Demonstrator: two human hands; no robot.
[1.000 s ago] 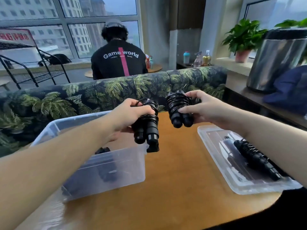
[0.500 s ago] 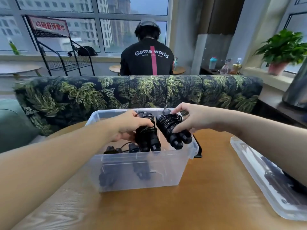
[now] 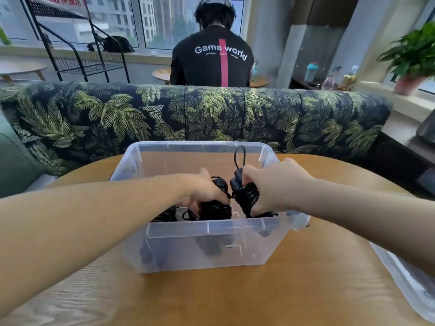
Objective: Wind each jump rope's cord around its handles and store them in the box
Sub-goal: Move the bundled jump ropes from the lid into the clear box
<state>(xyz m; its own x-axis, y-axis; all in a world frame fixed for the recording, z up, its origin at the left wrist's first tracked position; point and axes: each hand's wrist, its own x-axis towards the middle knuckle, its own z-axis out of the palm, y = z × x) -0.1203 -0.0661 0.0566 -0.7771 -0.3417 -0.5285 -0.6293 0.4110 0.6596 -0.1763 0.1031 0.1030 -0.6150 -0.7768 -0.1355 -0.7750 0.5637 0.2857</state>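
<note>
A clear plastic box stands on the round wooden table. Both my hands reach down inside it. My left hand grips a black jump rope bundle, its cord wound round the handles. My right hand grips a second wound black jump rope, with a cord loop sticking up from its top. Another black rope bundle lies in the box at the left, partly hidden by my left forearm.
The clear box lid lies on the table at the right edge. A leaf-patterned sofa back runs behind the table. A person in a black shirt sits beyond it, facing away. A potted plant stands at the far right.
Both hands have carried their rope bundles from above the table leftward and down into the box. The view has swung left, so the lid is now at the right edge.
</note>
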